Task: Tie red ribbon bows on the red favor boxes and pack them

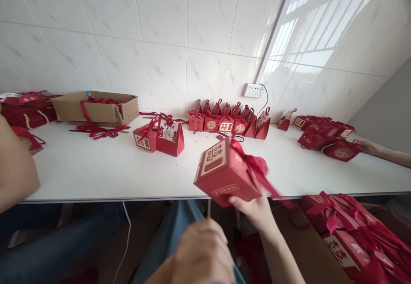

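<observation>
Red gift box [224, 174] tilted, held from below in right grip [252, 211].

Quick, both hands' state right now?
Left hand: looks curled, blurred; whether it grips anything cannot be told.
Right hand: holding an angular red cardboard box with red ribbon.

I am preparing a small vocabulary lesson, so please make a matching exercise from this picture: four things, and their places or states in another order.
1. Carton
2. Socket
3. White cable
4. Right hand

A. hangs below the table edge
B. holds a red box
C. on the wall
D. has red ribbons inside

Pairs: 1-D, 2-C, 3-A, 4-B
</observation>
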Demonstrator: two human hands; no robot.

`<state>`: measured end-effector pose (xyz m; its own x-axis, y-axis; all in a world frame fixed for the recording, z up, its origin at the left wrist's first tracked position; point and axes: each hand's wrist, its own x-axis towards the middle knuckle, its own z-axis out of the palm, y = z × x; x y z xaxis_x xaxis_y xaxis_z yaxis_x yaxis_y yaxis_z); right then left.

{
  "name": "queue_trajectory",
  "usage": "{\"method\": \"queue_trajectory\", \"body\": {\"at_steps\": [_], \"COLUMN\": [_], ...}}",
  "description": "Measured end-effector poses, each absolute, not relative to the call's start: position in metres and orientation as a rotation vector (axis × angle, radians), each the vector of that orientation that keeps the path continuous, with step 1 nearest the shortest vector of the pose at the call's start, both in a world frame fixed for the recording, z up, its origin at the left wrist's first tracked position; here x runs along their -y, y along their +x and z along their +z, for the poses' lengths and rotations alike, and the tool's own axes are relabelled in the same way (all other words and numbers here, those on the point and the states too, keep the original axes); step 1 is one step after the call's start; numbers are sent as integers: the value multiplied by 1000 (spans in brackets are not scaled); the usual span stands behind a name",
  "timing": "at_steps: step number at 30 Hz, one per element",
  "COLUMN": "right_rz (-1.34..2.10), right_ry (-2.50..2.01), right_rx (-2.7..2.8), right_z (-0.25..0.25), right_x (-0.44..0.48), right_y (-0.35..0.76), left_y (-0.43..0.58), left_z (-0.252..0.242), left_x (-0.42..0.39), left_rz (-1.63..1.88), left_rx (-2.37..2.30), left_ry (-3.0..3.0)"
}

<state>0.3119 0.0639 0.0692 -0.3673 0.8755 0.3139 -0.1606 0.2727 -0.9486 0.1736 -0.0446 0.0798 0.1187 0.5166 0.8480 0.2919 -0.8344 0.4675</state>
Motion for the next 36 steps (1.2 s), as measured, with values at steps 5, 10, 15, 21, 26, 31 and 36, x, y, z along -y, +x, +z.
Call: {"method": "queue_trajectory", "body": {"at_steps": [5, 10, 15, 21, 26, 31, 36], "right_rz": [524, 383, 356, 271, 262, 273, 488], "right_ry": [-696, -712, -757, -725, -641, -672, -898], "right_rx": [1916, 2037, 2049, 2009, 1886, 1868, 1649], "right_z": [77, 78, 79, 72, 69, 68, 68], "right_x": [-69, -59, -54, -57, -54, -48, -52], "right_y": [326, 333, 339, 341, 346, 356, 379], "left_y": [145, 140, 141, 165, 189, 194, 183], "left_z": [102, 109, 109, 113, 114, 115, 111], "left_x": [14, -18, -21, -5, 8, 10, -28], "left_rz": [2091, 1642, 1629, 1945, 1897, 1917, 1967], "left_rx": [-1265, -1415, -1449, -1303, -1082, -996, -1324], "left_ry": [1663, 1476, 1504, 2119, 2748, 2735, 2125]}}
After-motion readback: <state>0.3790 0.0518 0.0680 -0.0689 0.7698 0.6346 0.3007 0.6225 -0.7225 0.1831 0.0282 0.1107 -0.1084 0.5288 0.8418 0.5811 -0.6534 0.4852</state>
